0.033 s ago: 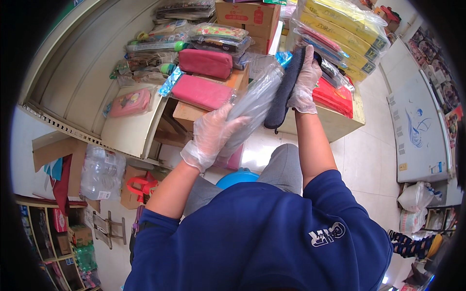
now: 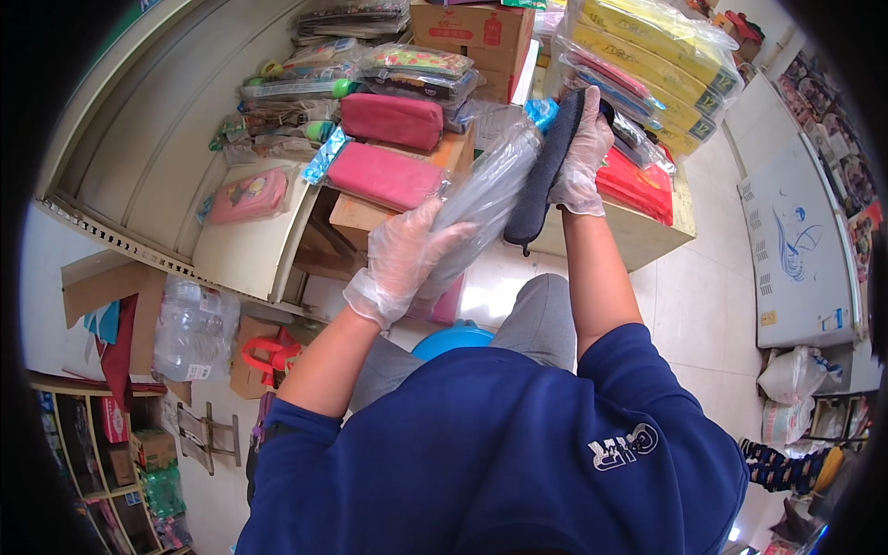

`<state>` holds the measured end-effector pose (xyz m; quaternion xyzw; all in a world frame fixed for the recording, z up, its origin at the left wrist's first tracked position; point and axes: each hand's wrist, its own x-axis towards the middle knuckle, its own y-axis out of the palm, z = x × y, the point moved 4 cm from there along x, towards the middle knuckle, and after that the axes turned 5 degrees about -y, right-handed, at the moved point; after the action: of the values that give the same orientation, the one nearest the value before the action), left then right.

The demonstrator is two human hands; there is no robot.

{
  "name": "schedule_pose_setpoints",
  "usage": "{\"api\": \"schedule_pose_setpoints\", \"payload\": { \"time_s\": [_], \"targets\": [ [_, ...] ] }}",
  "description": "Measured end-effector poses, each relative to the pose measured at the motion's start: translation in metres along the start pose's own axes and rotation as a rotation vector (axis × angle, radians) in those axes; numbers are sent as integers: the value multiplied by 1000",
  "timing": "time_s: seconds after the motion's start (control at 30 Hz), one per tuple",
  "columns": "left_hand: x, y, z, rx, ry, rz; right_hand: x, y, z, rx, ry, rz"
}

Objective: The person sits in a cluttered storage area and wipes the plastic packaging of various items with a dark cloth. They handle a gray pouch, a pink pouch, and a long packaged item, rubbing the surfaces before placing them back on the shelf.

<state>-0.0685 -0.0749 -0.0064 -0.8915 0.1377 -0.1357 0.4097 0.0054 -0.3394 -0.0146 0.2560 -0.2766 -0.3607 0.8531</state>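
My left hand, in a clear thin glove, is closed around the lower part of a long clear plastic sleeve with a blue top end. The sleeve looks greyish and creased, and I cannot tell whether anything is inside. My right hand, gloved the same way, grips a dark navy fabric pencil case, tilted upright beside the sleeve. Just beyond my left hand lies a pink pencil case in clear wrap with a blue header. A darker pink pencil case rests behind it.
Wrapped stationery lies piled on the shelf at the left, with a light pink pouch near its edge. Yellow packs and a red packet are at the right. A cardboard box stands behind. Below me is a blue stool or basin.
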Motion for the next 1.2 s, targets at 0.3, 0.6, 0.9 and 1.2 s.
{"api": "schedule_pose_setpoints", "payload": {
  "time_s": [0.3, 0.6, 0.9, 1.2],
  "targets": [
    [-18, -21, 57, -248, -195, -116, 50, -39, 12, 149, 288, 29],
    [-6, -12, 54, -898, -185, -149, -17, -90, -75, 576, 623, 233],
    [12, 9, 49, -977, -198, -105, -34, -21, -22, 587, 519, 304],
    [10, 10, 56, -931, -191, -162, -82, -7, -64, 399, 778, 551]
  ]
}}
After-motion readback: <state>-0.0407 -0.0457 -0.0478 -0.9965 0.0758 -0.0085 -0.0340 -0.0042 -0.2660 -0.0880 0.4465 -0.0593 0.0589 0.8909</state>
